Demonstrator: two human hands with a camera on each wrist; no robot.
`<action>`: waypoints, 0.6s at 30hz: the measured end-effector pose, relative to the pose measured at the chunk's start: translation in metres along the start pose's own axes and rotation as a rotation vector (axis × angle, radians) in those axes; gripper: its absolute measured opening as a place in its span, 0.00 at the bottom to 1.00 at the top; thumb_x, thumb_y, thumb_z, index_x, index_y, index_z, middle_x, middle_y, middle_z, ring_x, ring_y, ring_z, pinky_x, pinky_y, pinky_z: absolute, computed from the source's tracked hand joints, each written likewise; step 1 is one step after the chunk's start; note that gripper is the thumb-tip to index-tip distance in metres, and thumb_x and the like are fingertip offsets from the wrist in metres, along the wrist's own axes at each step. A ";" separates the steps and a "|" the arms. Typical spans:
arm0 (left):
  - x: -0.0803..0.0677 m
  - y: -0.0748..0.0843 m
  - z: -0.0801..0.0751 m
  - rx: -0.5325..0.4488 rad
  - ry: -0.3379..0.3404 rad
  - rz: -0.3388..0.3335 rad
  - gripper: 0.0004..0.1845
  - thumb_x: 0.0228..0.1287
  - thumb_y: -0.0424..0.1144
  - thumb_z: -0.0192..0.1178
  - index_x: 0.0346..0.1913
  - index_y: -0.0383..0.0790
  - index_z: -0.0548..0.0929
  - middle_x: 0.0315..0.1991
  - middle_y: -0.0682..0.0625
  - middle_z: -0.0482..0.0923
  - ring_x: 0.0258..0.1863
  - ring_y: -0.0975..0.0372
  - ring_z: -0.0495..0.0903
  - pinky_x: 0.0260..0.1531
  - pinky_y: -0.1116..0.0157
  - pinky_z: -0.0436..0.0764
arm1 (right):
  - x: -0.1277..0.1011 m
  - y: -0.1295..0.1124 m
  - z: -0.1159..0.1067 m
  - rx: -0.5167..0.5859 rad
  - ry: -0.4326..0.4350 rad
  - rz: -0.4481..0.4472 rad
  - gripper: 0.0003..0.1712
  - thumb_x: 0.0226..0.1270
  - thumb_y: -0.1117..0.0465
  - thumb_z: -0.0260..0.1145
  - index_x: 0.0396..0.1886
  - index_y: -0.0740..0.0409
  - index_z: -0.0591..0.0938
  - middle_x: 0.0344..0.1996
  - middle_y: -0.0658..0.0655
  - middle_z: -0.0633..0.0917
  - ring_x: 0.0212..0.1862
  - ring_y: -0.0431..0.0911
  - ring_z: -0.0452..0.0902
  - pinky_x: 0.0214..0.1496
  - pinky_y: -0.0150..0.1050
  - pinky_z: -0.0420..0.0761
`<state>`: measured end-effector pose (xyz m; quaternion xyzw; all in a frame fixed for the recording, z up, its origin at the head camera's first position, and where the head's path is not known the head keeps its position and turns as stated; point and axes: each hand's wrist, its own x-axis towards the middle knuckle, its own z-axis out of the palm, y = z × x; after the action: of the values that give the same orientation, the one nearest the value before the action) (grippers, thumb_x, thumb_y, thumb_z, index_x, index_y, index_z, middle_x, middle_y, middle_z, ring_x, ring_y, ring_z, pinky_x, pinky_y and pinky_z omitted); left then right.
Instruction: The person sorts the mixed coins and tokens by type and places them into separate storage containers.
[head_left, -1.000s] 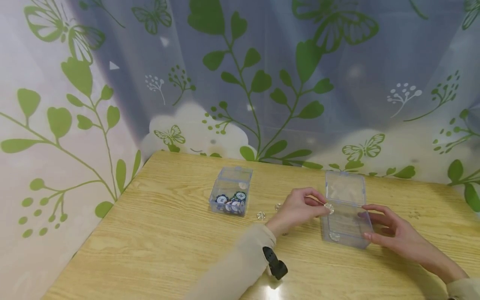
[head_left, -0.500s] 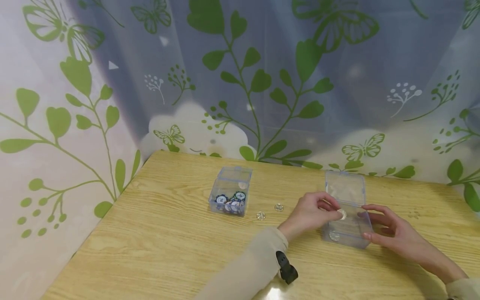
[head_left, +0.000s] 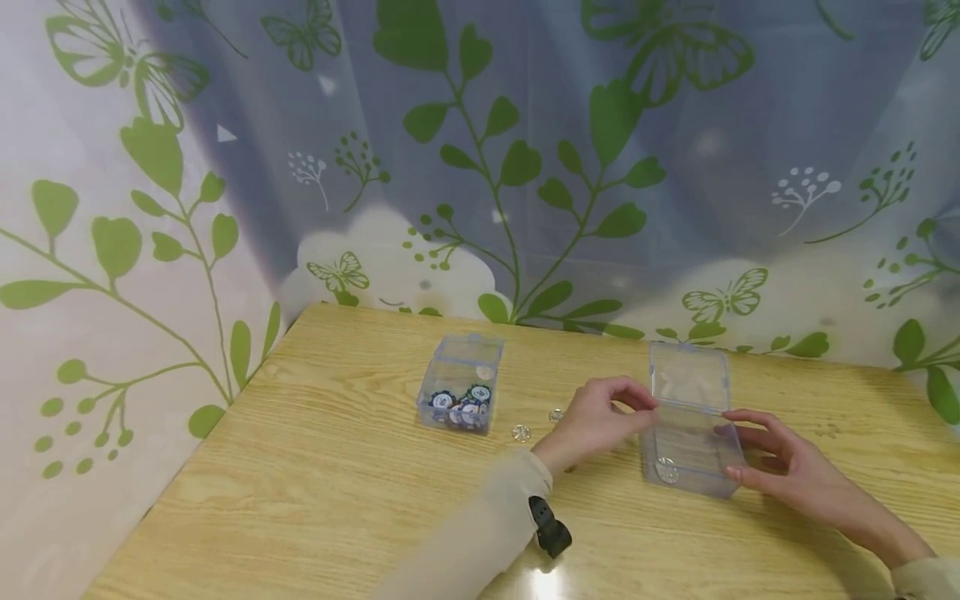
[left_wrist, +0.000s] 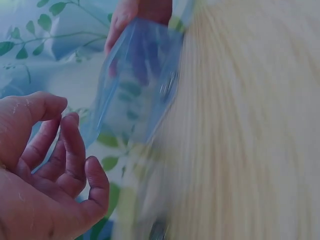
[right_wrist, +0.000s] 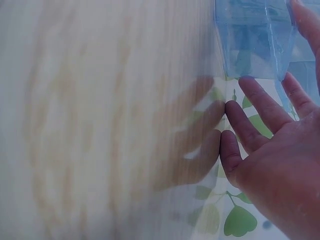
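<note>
My left hand (head_left: 603, 421) is at the left rim of the right-hand clear plastic box (head_left: 697, 487), its fingers loosely bent. Nothing is between its thumb and fingers in the left wrist view. Inside that box, at the near left corner, lies a shiny clear round token (head_left: 667, 471). The lid (head_left: 690, 375) stands raised at the back. My right hand (head_left: 795, 467) rests its spread fingers against the box's right side; in the right wrist view, the fingers (right_wrist: 265, 105) look fairly straight beside the blue-tinted plastic.
To the left stands a smaller clear box (head_left: 453, 379), lid raised, with several poker chips (head_left: 471, 410) in it. Between the boxes lie clear tokens, one token (head_left: 521, 433) nearer the small box; another is partly behind my left wrist. A patterned curtain (head_left: 547, 167) hangs behind the wooden table (head_left: 337, 483).
My left hand carried a clear token over the right-hand box, let go of it, and has drawn back left to the rim. My right hand and both boxes stay in place.
</note>
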<state>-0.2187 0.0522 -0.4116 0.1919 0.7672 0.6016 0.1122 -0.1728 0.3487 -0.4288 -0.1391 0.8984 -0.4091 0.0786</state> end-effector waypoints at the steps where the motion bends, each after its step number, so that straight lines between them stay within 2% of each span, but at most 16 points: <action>1: -0.001 -0.001 -0.006 0.018 -0.009 0.009 0.03 0.67 0.41 0.69 0.41 0.49 0.87 0.36 0.64 0.83 0.32 0.70 0.82 0.32 0.72 0.79 | 0.000 0.000 0.000 -0.001 -0.001 0.001 0.38 0.73 0.61 0.68 0.77 0.56 0.61 0.69 0.76 0.72 0.55 0.17 0.69 0.45 0.27 0.79; 4: -0.003 -0.004 -0.022 0.101 -0.077 0.044 0.04 0.68 0.41 0.68 0.42 0.47 0.86 0.36 0.62 0.83 0.32 0.72 0.81 0.35 0.73 0.80 | 0.000 0.001 0.000 -0.006 0.008 -0.005 0.38 0.72 0.61 0.68 0.76 0.56 0.62 0.69 0.76 0.72 0.55 0.16 0.68 0.45 0.27 0.79; 7: -0.009 -0.002 -0.039 0.202 -0.198 0.071 0.07 0.68 0.40 0.68 0.46 0.43 0.86 0.39 0.59 0.85 0.34 0.73 0.81 0.39 0.74 0.81 | 0.000 0.002 0.000 -0.013 0.015 -0.008 0.38 0.72 0.61 0.68 0.76 0.55 0.62 0.69 0.73 0.73 0.55 0.16 0.68 0.45 0.28 0.80; 8: -0.011 -0.002 -0.045 0.238 -0.240 0.078 0.08 0.68 0.39 0.68 0.47 0.42 0.86 0.41 0.57 0.86 0.35 0.74 0.81 0.40 0.75 0.81 | 0.000 0.002 0.000 -0.012 0.016 -0.010 0.38 0.72 0.61 0.69 0.76 0.55 0.62 0.69 0.68 0.75 0.56 0.16 0.68 0.45 0.28 0.80; 11: -0.018 0.001 -0.058 0.360 -0.337 0.084 0.11 0.67 0.39 0.69 0.50 0.41 0.86 0.46 0.53 0.87 0.38 0.74 0.82 0.44 0.76 0.80 | 0.000 0.003 0.000 -0.006 0.020 -0.025 0.38 0.71 0.62 0.69 0.76 0.55 0.63 0.65 0.44 0.78 0.56 0.16 0.68 0.46 0.27 0.80; 14: -0.023 0.001 -0.068 0.486 -0.385 0.083 0.14 0.64 0.38 0.71 0.51 0.43 0.86 0.49 0.52 0.87 0.40 0.72 0.83 0.45 0.77 0.79 | 0.000 0.004 0.000 0.004 0.023 -0.039 0.38 0.71 0.63 0.69 0.75 0.55 0.64 0.58 0.24 0.73 0.57 0.16 0.68 0.46 0.27 0.80; 18: -0.030 0.001 -0.076 0.660 -0.421 0.068 0.16 0.61 0.40 0.74 0.52 0.48 0.87 0.50 0.56 0.86 0.46 0.68 0.82 0.48 0.75 0.78 | 0.000 0.004 0.000 0.007 0.021 -0.044 0.38 0.71 0.63 0.69 0.75 0.55 0.64 0.56 0.21 0.71 0.57 0.16 0.68 0.46 0.26 0.80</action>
<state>-0.2222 -0.0277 -0.3936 0.3622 0.8728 0.2735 0.1794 -0.1735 0.3508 -0.4316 -0.1542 0.8945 -0.4153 0.0605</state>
